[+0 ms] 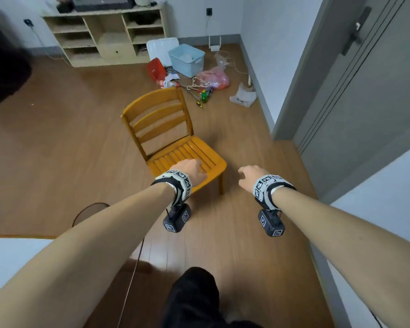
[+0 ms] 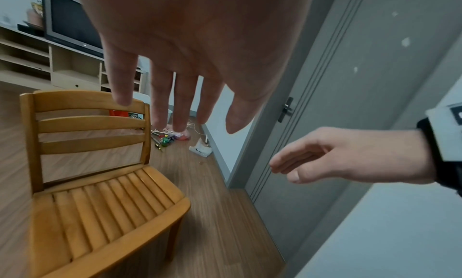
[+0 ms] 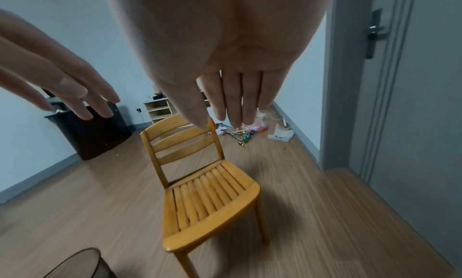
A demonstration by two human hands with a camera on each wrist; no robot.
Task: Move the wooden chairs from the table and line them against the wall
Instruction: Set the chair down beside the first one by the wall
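A: We have one wooden chair (image 1: 173,138) standing upright on the floor (image 1: 57,150) in the middle of the room, its back toward the far wall, its seat toward us. It stands apart from the wall (image 1: 258,43) and the grey door (image 1: 365,102) on the right.

B: And our hands?

A: Both reach out, holding nothing. Our left hand (image 1: 191,170) hangs above the near edge of the seat, fingers (image 2: 162,96) straight and a little apart; we cannot tell from the head view whether it touches the wood, but the wrist views show it clear of the seat. Our right hand (image 1: 250,177) is out to the right of the seat, over bare floor, fingers (image 3: 235,100) straight and close together.

B: Containers?

A: Far off, one shelf unit (image 1: 104,36) with open compartments; what lies in them is too dim to tell. Beside it, one pale blue bin (image 1: 187,60), something pale inside. Near that, one pink bag (image 1: 214,78) and one white bag (image 1: 243,95) on the floor.
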